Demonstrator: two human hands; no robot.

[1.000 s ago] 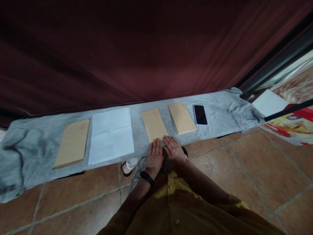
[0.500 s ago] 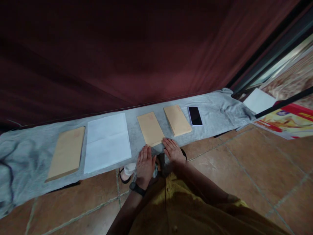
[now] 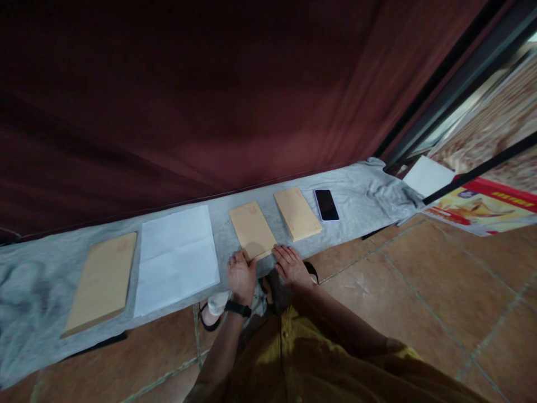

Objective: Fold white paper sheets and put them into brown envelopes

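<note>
A brown paper envelope [image 3: 252, 226] lies flat on the grey cloth, with a folded strip along its near end. My left hand [image 3: 242, 277] is at its near left corner, fingers bent and thumb against the edge, closed on that corner. At the near right corner, my right hand [image 3: 292, 267] rests with its fingers stretched out and lying flat, touching the envelope's edge. To the right lies a stack of brown envelopes [image 3: 297, 212]. White paper sheets [image 3: 176, 257] lie to the left of my left hand.
A thicker stack of brown envelopes [image 3: 103, 280] lies at the far left. Right of the envelopes is a phone [image 3: 326, 205], screen up. Grey cloth [image 3: 356, 196] covers the narrow bench, with a dark red curtain [image 3: 235, 112] behind. A printed box [image 3: 486, 207] stands at the right.
My left hand has gone from lying flat at the envelope's near edge to bent fingers at its left corner. My right hand stays at the right corner. The view has shifted slightly.
</note>
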